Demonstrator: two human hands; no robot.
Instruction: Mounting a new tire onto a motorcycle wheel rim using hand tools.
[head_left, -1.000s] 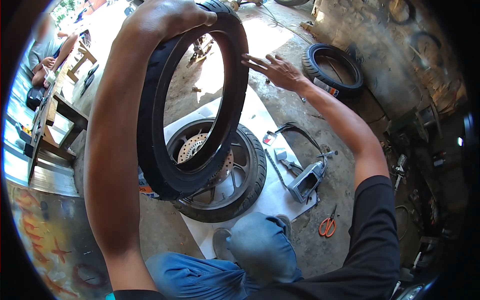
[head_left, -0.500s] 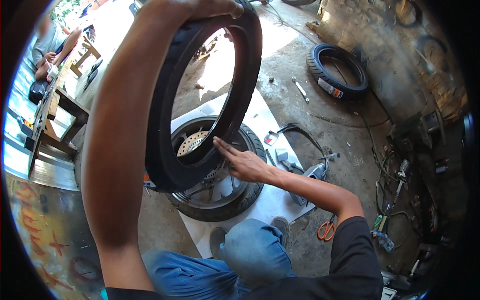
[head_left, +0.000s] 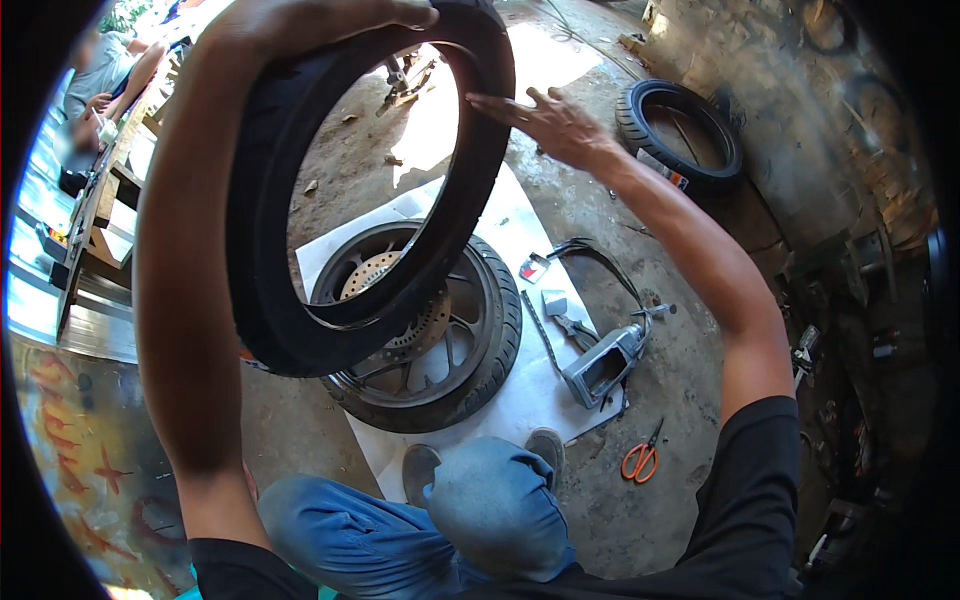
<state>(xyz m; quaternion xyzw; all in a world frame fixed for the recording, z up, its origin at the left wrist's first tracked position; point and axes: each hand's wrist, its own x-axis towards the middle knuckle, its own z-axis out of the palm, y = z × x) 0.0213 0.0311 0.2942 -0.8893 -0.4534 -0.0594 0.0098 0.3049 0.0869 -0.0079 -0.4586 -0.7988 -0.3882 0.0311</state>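
My left hand (head_left: 385, 14) is closed over the top of a loose black motorcycle tire (head_left: 265, 240), holding it upright and tilted in the air. My right hand (head_left: 565, 128) is open with fingers stretched out, the fingertips against the tire's right inner edge. Below the tire, a spoked wheel (head_left: 466, 372) with its own tire lies flat on a white sheet (head_left: 512, 215). Its drilled brake disc (head_left: 428, 328) shows partly behind the raised tire, which hides some of the wheel.
Right of the wheel lie pliers (head_left: 574, 332), a grey tool housing (head_left: 606, 366) and orange-handled scissors (head_left: 641, 460). Another tire (head_left: 628, 118) leans far right near the wall. A person (head_left: 100, 85) sits by a wooden bench (head_left: 103, 205) at far left.
My right hand has moved up from the tire's bottom inner rim to its upper right side. The tire, with my left hand on it, has shifted left.
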